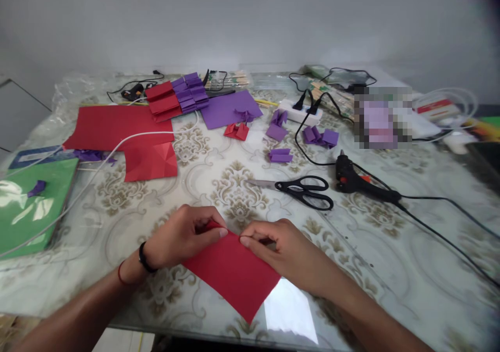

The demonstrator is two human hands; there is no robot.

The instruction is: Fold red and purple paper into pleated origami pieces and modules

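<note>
A red sheet of paper (238,274) is held over the front of the table, one corner pointing toward me. My left hand (191,235) pinches its far edge between thumb and fingers. Close beside it, my right hand (273,242) grips the same edge, thumb on top. The fingertips behind the paper are partly hidden. Just beyond my hands lie black-handled scissors (302,189), blades pointing left. Farther right, a black glue gun (361,183) rests on its side with its cord trailing right.
Folded purple paper pieces (280,155) and a red one (236,131) lie mid-table. Red sheets (117,125) and a purple sheet (226,110) are behind. A white power strip (300,111) holds black plugs. A white cable (128,138) crosses the left side, over a green pack (47,211).
</note>
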